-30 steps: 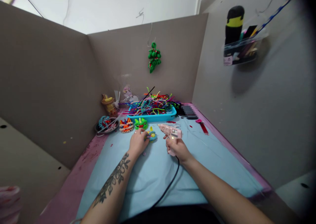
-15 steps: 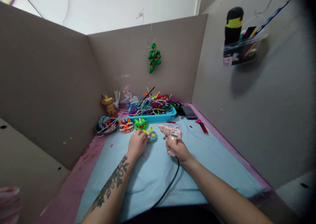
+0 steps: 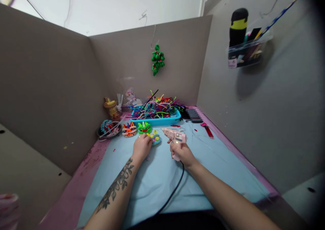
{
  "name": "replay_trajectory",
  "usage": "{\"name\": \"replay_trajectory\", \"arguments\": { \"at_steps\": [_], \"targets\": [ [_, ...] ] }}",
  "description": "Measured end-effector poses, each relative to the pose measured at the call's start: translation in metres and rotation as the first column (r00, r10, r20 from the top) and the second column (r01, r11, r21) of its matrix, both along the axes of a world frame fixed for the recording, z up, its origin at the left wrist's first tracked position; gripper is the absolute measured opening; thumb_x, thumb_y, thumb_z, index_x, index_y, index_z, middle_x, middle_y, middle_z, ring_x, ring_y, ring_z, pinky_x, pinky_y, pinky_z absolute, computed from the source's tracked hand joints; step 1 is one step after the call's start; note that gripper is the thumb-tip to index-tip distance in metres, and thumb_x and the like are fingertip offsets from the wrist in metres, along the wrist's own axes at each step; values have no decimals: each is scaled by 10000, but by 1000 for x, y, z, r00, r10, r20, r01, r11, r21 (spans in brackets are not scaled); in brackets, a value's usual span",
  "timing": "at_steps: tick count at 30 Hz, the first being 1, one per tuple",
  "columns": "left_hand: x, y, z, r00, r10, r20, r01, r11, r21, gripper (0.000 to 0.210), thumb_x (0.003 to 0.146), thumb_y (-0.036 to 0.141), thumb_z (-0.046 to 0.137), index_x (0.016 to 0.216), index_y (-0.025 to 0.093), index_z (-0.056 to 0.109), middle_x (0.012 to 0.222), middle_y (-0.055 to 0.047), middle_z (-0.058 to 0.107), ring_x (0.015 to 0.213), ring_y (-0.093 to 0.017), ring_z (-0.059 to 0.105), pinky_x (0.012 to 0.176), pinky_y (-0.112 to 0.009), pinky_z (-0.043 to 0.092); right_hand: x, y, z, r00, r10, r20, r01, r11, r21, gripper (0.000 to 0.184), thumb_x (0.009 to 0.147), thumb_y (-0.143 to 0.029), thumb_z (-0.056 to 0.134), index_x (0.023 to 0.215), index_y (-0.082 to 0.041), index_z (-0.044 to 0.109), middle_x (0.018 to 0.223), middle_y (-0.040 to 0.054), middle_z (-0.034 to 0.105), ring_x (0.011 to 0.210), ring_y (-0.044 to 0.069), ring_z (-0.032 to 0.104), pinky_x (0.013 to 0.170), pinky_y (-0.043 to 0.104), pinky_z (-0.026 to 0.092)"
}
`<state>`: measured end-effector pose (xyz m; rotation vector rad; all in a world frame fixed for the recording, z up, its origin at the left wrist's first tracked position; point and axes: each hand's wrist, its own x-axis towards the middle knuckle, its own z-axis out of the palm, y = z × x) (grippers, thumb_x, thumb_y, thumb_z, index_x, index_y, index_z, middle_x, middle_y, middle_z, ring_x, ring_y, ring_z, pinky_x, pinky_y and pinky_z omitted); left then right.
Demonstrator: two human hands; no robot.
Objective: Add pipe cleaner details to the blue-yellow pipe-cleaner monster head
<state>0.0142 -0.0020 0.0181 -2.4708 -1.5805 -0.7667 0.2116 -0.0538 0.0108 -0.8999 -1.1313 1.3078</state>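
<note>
My right hand (image 3: 183, 154) is wrapped round the handle of a pink hot glue gun (image 3: 175, 135), its nozzle pointing left and a black cord hanging below. My left hand (image 3: 142, 145) has its fingers closed at the near-left side of a blue and yellow pipe-cleaner figure (image 3: 156, 140), partly hiding it. A small gap separates the nozzle from this figure. Just behind it sits a green pipe-cleaner figure (image 3: 144, 128) with eyes, and to its left an orange and white one (image 3: 129, 130).
A blue tray (image 3: 162, 121) heaped with coloured pipe cleaners stands at the back. At left is a dark bowl (image 3: 115, 134) holding a blue and red piece. A red-handled tool (image 3: 208, 131) lies at right. Grey panels (image 3: 152, 33) enclose the table on three sides.
My left hand has shifted very slightly over the blue and yellow figure, its fingers drawn a little closer in. The glue gun stays in my right hand at about the same place.
</note>
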Motion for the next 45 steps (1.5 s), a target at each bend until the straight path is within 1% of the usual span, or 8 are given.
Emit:
{"name": "replay_trajectory", "arguments": {
  "at_steps": [11, 16, 20, 22, 24, 32, 38, 45],
  "targets": [
    [-20, -14, 5, 884, 46, 466, 23, 990, -141, 183, 797, 288, 504, 777, 166, 638, 751, -26, 613, 659, -143, 532, 657, -268, 440, -2, -1, -5, 998, 33, 62, -31, 999, -34, 419, 692, -491, 627, 946, -169, 541, 522, -55, 465, 416, 91, 427, 394, 212, 388],
    [12, -43, 4, 637, 118, 761, 297, 874, -384, 334, 768, 429, 542, 920, 156, 661, 824, -46, 672, 767, -178, 601, 686, -281, 468, -5, -3, -11, 986, 104, 131, -111, 993, 42, 387, 731, -463, 618, 1004, -198, 548, 700, -7, 551, 581, 122, 510, 536, 235, 447],
    [45, -59, 9, 391, 120, 913, 575, 742, -344, 457, 706, 496, 611, 995, 142, 632, 969, -90, 662, 903, -209, 601, 787, -304, 458, -12, -6, -2, 957, 156, 246, -197, 968, 153, 393, 807, -475, 519, 1093, -208, 559, 909, 44, 588, 846, 180, 548, 778, 316, 454],
    [53, -64, 14, 246, 165, 955, 646, 707, -288, 480, 734, 508, 581, 1043, 141, 595, 970, -92, 652, 901, -201, 602, 769, -291, 461, -16, -8, 6, 933, 34, 358, -123, 966, 229, 369, 830, -469, 478, 1062, -210, 604, 978, 61, 569, 954, 203, 513, 886, 352, 399],
    [55, -68, 19, 163, 186, 969, 631, 736, -247, 490, 728, 492, 600, 1073, 146, 564, 977, -94, 641, 889, -192, 602, 741, -269, 461, -19, -11, 16, 882, -144, 449, -15, 943, 332, 317, 814, -445, 508, 965, -210, 659, 1002, 73, 547, 1008, 223, 477, 938, 371, 351],
    [31, -95, 39, 273, 114, 955, 317, 927, -201, 429, 753, 399, 591, 1098, 177, 465, 876, -34, 607, 696, -137, 587, 628, -246, 447, -24, -42, 52, 881, -373, 290, 224, 870, 439, 151, 812, -321, 543, 891, -200, 589, 837, 56, 579, 777, 190, 540, 702, 308, 444],
    [26, -107, 49, 386, 112, 916, 239, 947, -217, 442, 719, 360, 625, 1089, 177, 468, 746, 14, 563, 604, -115, 518, 553, -225, 391, -29, -50, 65, 845, -426, 324, 257, 854, 451, 117, 795, -314, 568, 806, -197, 576, 739, 36, 580, 675, 170, 528, 625, 283, 435],
    [28, -106, 44, 383, 98, 919, 251, 946, -206, 452, 729, 352, 611, 1115, 172, 459, 783, -7, 579, 634, -126, 527, 572, -229, 394, -31, -49, 65, 845, -409, 344, 243, 868, 434, 156, 820, -314, 511, 735, -189, 549, 676, 16, 533, 626, 147, 485, 565, 245, 401]
  ]
}}
